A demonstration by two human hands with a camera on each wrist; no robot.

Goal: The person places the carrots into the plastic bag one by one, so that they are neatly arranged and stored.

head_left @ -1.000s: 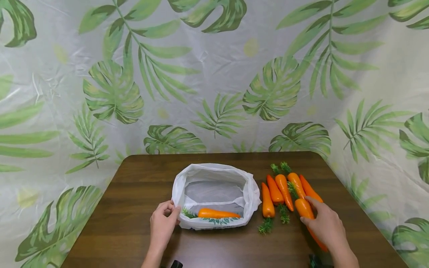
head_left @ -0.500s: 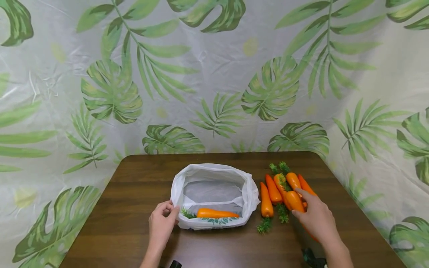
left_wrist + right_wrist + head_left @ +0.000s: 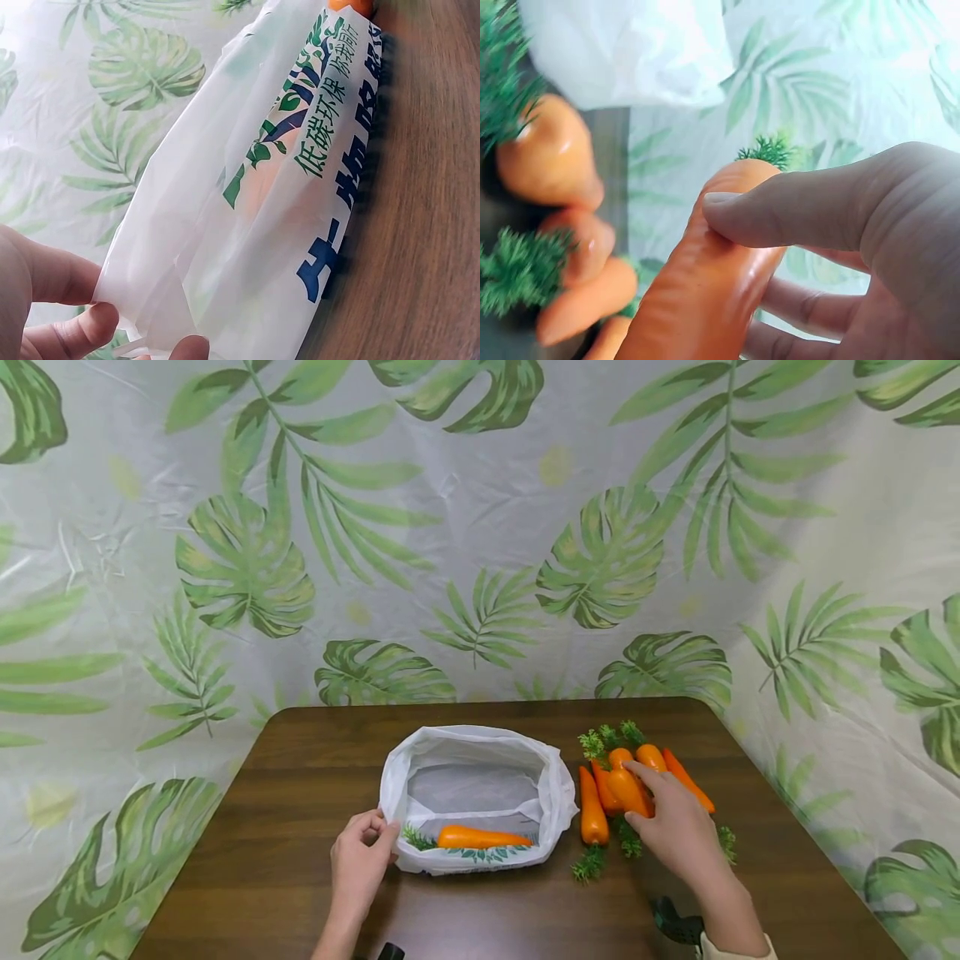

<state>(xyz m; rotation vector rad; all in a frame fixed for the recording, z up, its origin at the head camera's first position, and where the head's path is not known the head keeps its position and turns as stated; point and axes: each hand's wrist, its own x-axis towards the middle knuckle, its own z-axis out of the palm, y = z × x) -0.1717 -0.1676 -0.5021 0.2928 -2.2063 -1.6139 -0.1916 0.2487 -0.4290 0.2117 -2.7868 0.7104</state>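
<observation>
A white plastic bag (image 3: 557, 777) with green and blue print stands with its mouth open on the brown table. One orange carrot (image 3: 480, 837) with green leaves lies inside, along the near wall. My left hand (image 3: 362, 860) pinches the bag's left edge between thumb and fingers; the left wrist view shows the printed bag side (image 3: 225, 225) beside those fingers. Over the pile on the right, my right hand (image 3: 678, 827) grips a carrot (image 3: 705, 277) near its leafy end, thumb on top, raised above the others. Part of that carrot is hidden behind the hand in the head view.
Several loose carrots (image 3: 592, 810) lie right of the bag, some with leaves toward the back, others toward the front. A leaf-patterned sheet (image 3: 480, 568) hangs behind the table (image 3: 315, 760). A dark strap piece (image 3: 675, 922) shows at the right wrist.
My right hand has lifted its carrot off the right side of the pile and carried it left over the other carrots, toward the bag. My left hand keeps its hold on the bag's edge.
</observation>
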